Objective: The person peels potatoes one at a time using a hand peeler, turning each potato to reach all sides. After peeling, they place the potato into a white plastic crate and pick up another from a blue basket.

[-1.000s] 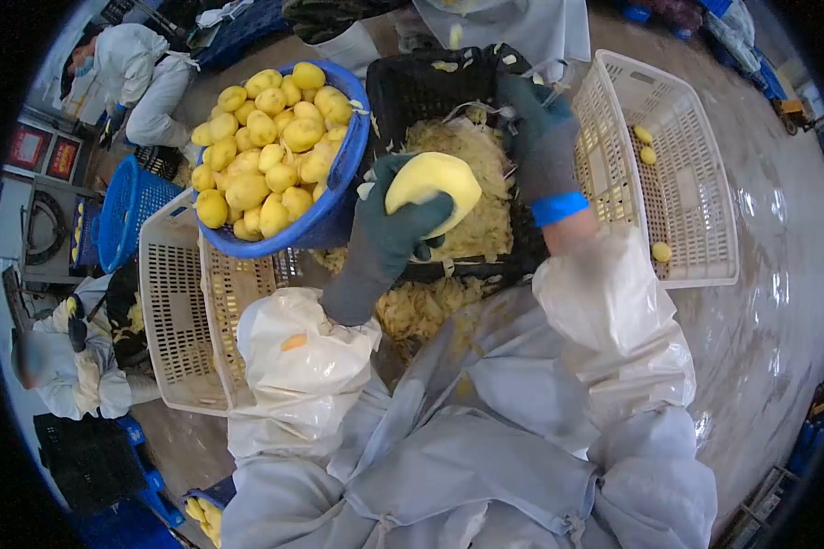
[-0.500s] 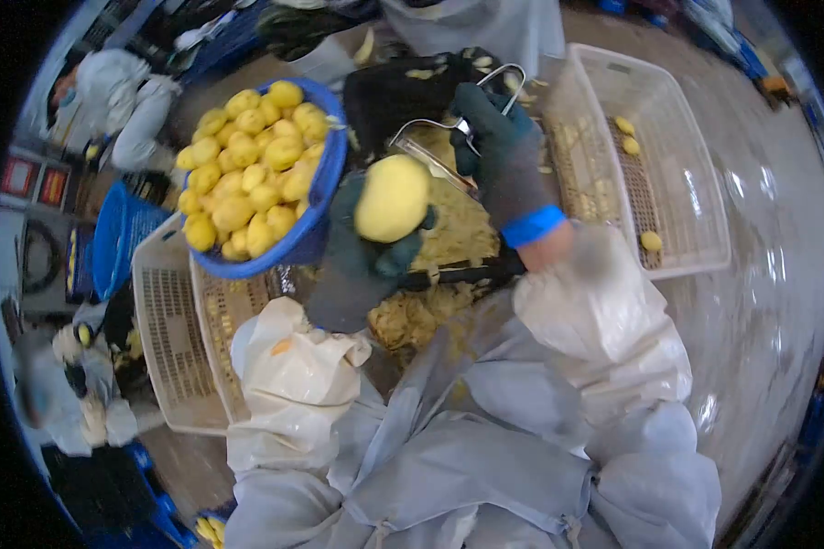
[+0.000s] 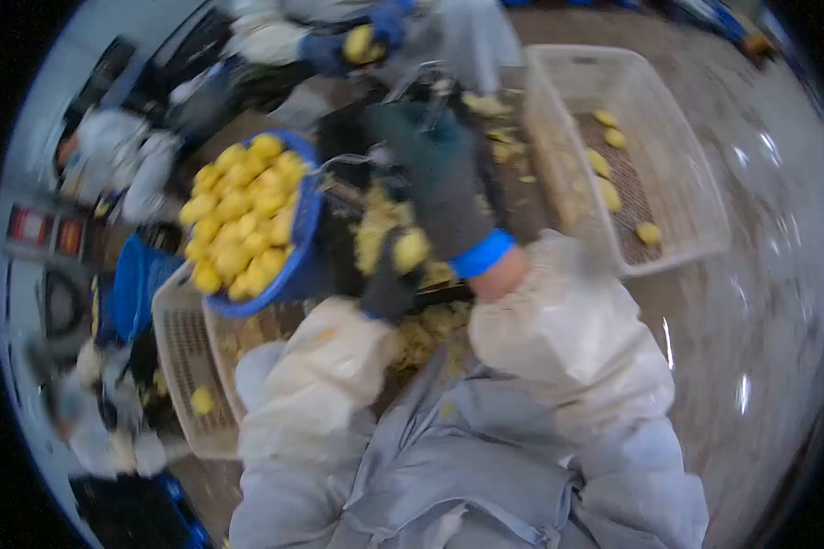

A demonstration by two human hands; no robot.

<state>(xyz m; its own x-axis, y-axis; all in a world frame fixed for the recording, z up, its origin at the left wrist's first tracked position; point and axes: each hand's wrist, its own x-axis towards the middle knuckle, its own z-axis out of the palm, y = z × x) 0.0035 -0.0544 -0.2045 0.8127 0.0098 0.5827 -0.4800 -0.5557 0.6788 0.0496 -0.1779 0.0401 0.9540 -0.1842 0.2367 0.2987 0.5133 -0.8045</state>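
Potato (image 3: pixel 410 249) gripped by left hand (image 3: pixel 386 282) | right hand (image 3: pixel 441 183) clutching peeler (image 3: pixel 346 162) | blue basin (image 3: pixel 308 220) beside

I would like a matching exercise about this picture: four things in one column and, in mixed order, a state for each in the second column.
Things:
1. blue basin
2. white crate
3. left hand
4. right hand

States:
a. grips one potato
b. filled with a heap of potatoes
c. has a blue cuff
d. holds only a few potatoes

Pairs: 1-b, 2-d, 3-a, 4-c.
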